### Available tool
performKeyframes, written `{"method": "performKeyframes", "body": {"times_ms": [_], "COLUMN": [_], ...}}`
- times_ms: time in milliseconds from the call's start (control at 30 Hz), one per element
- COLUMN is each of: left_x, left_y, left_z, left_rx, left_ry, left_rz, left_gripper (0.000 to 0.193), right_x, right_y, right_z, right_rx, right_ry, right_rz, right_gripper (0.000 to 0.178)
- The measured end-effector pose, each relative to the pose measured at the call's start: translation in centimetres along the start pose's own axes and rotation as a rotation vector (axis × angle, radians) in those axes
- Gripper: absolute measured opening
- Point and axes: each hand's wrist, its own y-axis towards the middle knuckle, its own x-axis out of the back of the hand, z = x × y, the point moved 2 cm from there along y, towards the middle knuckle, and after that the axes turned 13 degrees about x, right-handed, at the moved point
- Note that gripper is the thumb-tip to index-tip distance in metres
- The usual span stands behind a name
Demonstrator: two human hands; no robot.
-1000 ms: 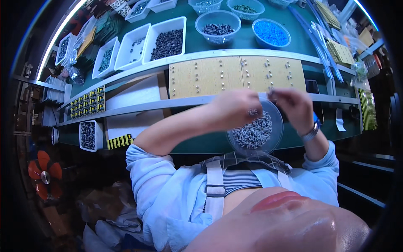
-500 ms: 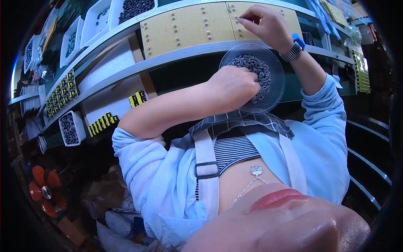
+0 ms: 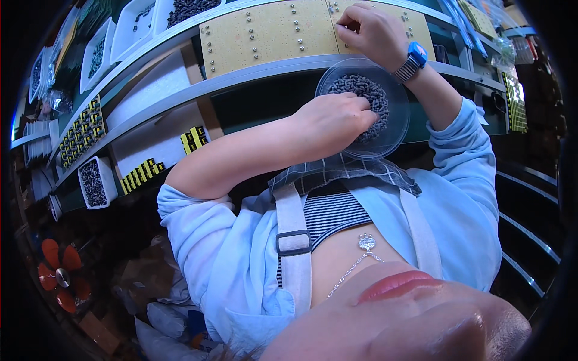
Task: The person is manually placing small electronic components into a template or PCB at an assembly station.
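Note:
My left hand (image 3: 331, 122) reaches into a clear round plastic bowl (image 3: 397, 117), its fingers bent together among many small grey cylindrical parts (image 3: 360, 88). Whatever those fingertips grip is hidden. Wearing a watch with a blue case, my right hand (image 3: 378, 37) is over the right portion of the tan circuit board panel (image 3: 274, 31). Thumb and fingers there are curled into a pinch, and anything between them is too small to make out. Short rows of small silvery round components stand on the panel. The bowl sits at the near rail, just below the panel.
Metal rails (image 3: 265, 65) run along both long sides of the panel. At the left are white bins (image 3: 133, 37) of small parts, a smaller tray (image 3: 96, 184), and black-and-yellow blocks (image 3: 142, 175). An orange-bladed fan (image 3: 62, 277) is at lower left.
My left hand stays in the bowl and its fingers have shifted slightly. My right hand has moved a little left and up over the panel, still pinched.

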Motion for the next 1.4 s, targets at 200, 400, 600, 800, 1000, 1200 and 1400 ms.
{"method": "performKeyframes", "body": {"times_ms": [200, 400, 600, 800, 1000, 1200, 1400], "left_x": [0.3, 0.0, -0.1, 0.1, 0.0, 0.1, 0.0], "left_y": [-0.1, -0.2, -0.3, -0.2, -0.3, -0.2, -0.1], "left_z": [0.1, 0.1, 0.3, 0.2, 0.2, 0.1, 0.2], "left_rx": [0.043, 0.019, 0.021, 0.026, 0.025, 0.035, 0.038], "left_ry": [-0.035, -0.058, -0.078, -0.085, -0.092, -0.096, -0.083], "left_rz": [0.135, 0.07, 0.026, 0.045, 0.021, 0.032, 0.036], "left_gripper": [0.016, 0.013, 0.012, 0.012, 0.011, 0.009, 0.009], "right_x": [0.2, 0.6, 1.0, 0.6, 0.6, 0.7, 0.7], "right_y": [0.5, 0.6, 1.0, 0.5, 0.5, 0.4, 0.6], "right_z": [0.1, 0.5, 1.0, 0.6, 0.4, 0.7, 0.9], "right_rx": [0.148, -0.305, -0.274, -0.239, -0.25, -0.21, -0.214], "right_ry": [0.087, -0.127, -0.189, -0.161, -0.162, -0.19, -0.207], "right_rz": [-0.133, 0.197, 0.234, 0.195, 0.209, 0.219, 0.216], "right_gripper": [0.015, 0.015, 0.015, 0.014, 0.013, 0.012, 0.013]}}
